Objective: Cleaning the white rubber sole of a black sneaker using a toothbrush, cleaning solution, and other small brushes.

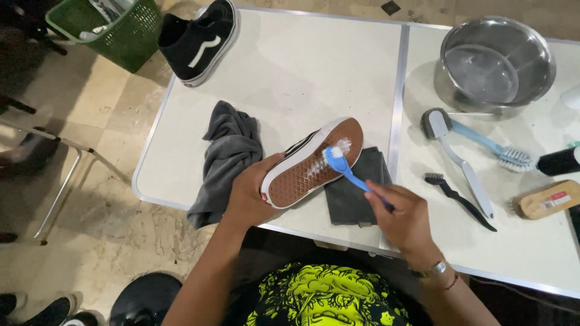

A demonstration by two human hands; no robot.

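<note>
Lying sole-up at the near edge of the white folding table [290, 72], a black canvas sneaker with brown waffle-tread rubber sole [314, 160] rests partly on a dark grey folded cloth [356, 199]. Left hand [249, 194] curls closed around its heel. Right hand [402, 214], fingers clamped on a blue plastic toothbrush [347, 172], presses bristles into white foam on the tread. A crumpled grey rag [226, 157] lies just left.
</note>
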